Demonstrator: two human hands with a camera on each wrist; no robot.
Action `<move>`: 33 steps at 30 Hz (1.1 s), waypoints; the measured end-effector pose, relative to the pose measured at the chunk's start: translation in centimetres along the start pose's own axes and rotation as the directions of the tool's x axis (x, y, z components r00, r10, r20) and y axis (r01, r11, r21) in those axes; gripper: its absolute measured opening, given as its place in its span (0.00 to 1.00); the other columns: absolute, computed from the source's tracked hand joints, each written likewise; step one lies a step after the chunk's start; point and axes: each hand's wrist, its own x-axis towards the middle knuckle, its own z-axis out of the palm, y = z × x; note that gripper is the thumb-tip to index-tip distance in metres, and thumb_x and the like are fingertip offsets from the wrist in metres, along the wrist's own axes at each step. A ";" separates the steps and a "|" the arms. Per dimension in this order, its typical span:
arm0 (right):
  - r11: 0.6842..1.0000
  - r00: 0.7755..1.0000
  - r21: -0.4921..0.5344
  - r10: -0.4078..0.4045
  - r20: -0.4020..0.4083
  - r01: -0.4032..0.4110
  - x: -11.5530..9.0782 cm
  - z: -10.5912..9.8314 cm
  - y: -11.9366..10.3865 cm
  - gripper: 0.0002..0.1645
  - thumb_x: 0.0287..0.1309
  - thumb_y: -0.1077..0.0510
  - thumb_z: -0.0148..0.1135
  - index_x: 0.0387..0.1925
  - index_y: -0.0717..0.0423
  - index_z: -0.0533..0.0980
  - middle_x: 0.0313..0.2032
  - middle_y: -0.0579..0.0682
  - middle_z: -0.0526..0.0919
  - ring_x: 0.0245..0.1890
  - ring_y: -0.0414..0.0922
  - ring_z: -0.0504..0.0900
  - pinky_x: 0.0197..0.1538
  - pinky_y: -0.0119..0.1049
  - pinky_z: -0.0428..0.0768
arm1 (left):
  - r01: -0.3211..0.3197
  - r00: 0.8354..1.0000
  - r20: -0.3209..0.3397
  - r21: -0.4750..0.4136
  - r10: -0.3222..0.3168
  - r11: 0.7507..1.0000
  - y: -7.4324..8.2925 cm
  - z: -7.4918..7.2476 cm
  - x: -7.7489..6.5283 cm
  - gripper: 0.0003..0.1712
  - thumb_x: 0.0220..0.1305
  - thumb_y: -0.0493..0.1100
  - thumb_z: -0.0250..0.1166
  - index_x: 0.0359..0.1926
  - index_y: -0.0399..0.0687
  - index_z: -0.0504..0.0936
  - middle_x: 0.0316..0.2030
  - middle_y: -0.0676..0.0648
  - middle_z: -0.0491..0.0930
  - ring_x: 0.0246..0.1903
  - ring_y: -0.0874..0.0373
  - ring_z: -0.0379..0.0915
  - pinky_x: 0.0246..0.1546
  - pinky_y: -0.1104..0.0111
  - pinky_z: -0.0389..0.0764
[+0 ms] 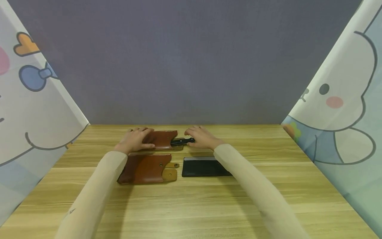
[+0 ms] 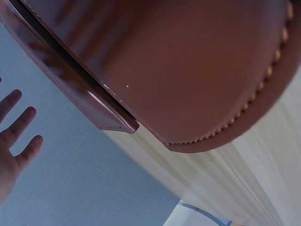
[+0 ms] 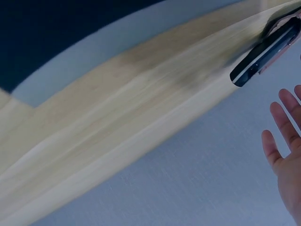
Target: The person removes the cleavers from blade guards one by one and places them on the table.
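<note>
In the head view a brown leather sheath (image 1: pixel 162 138) lies at the back of the table, with a black riveted knife handle (image 1: pixel 179 142) sticking out of its right end. My left hand (image 1: pixel 135 139) is over the sheath's left part, fingers spread. Beside the handle's tip is my right hand (image 1: pixel 203 137); the right wrist view shows its fingers straight and apart from the handle (image 3: pixel 265 52). Nearer lies a second brown leather sheath (image 1: pixel 146 169) with tan snap straps (image 1: pixel 170 174). To its right lies a flat black rectangular piece (image 1: pixel 203 167) with a light grey far edge, partly hidden by the right sleeve.
The wooden table (image 1: pixel 179 212) ends at a grey upright panel (image 1: pixel 185 66) behind the sheaths. Cartoon-printed cloths (image 1: pixel 38 116) hang along both sides.
</note>
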 end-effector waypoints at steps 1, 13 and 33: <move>1.000 1.000 0.004 0.009 0.005 -0.009 0.1 0.1 0.0 0.26 0.57 0.47 0.59 0.56 0.52 0.70 0.54 0.47 0.75 0.57 0.47 0.69 0.62 0.50 0.63 | 0.002 1.000 0.005 0.000 -0.002 1.000 0.0 0.0 0.1 0.43 0.53 0.64 0.62 0.65 0.47 0.63 0.61 0.35 0.65 0.56 0.32 0.64 0.53 0.37 0.62; 0.996 0.997 0.051 0.066 0.048 -0.068 1.5 1.4 0.0 0.29 0.58 0.48 0.58 0.60 0.52 0.66 0.60 0.49 0.70 0.62 0.48 0.66 0.65 0.53 0.60 | 0.048 0.995 0.093 -0.023 -0.046 0.999 0.1 0.5 0.8 0.47 0.52 0.67 0.60 0.67 0.49 0.60 0.64 0.35 0.60 0.61 0.33 0.57 0.57 0.37 0.57; 0.996 0.991 -0.013 0.086 0.101 -0.085 2.5 3.1 -0.1 0.26 0.58 0.47 0.58 0.57 0.49 0.69 0.58 0.49 0.71 0.60 0.48 0.68 0.63 0.52 0.63 | 0.046 0.981 0.192 -0.063 -0.033 0.997 0.4 1.4 1.3 0.53 0.47 0.69 0.63 0.69 0.49 0.55 0.66 0.36 0.56 0.62 0.33 0.56 0.59 0.38 0.53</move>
